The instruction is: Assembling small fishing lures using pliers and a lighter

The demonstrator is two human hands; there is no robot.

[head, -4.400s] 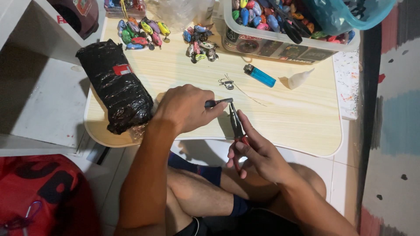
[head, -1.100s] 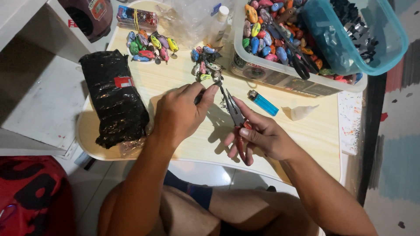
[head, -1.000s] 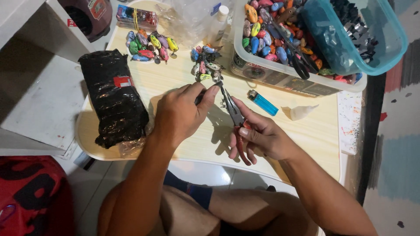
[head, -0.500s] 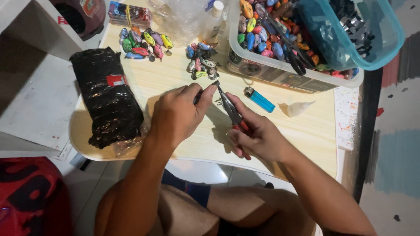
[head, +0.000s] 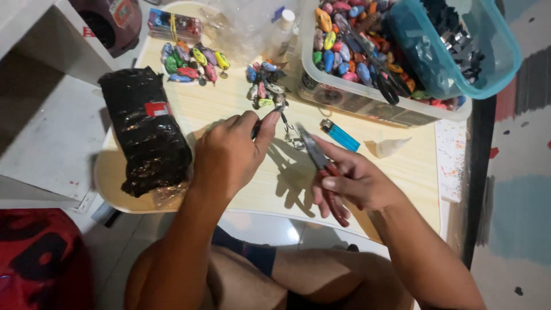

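Red-handled pliers now sit clamped in the right hand, nose up at the small metal hook rig pinched in the left hand, both lifted closer to the lure pile than a moment ago.

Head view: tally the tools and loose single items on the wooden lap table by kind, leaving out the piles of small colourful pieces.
Pliers, in the right hand: 1
Blue lighter: 1
Black wrapped bundle: 1
Clear tub: 1
Teal container: 1
White nozzle tip: 1
Total: 6
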